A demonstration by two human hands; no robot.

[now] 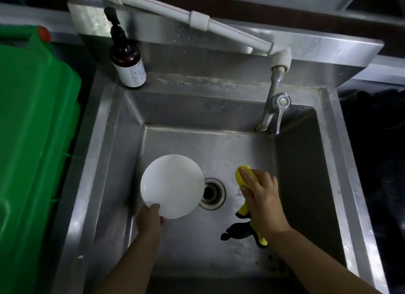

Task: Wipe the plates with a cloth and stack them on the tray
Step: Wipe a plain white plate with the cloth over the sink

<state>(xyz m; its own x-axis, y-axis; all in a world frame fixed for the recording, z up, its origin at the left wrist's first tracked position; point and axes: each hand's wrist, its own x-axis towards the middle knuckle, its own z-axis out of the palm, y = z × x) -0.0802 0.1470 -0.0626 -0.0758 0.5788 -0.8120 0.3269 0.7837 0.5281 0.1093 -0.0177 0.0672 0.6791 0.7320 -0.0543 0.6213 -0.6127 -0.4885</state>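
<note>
Now your left hand [151, 219] pinches the near rim of the white plate [172, 185], thumb on top, holding it over the steel sink [306, 162]; the drain [212, 193] sits just past the plate's far edge from your fingers. Your right hand [260, 197] curls round the yellow cloth [242, 176], whose dark-edged tail hangs below your wrist.

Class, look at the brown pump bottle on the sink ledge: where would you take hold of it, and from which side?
Wrap the grip round the bottle's brown body, above the white label, coming from the front. It stands upright with the splashback close behind, and the narrow pump on top offers little hold.
</note>
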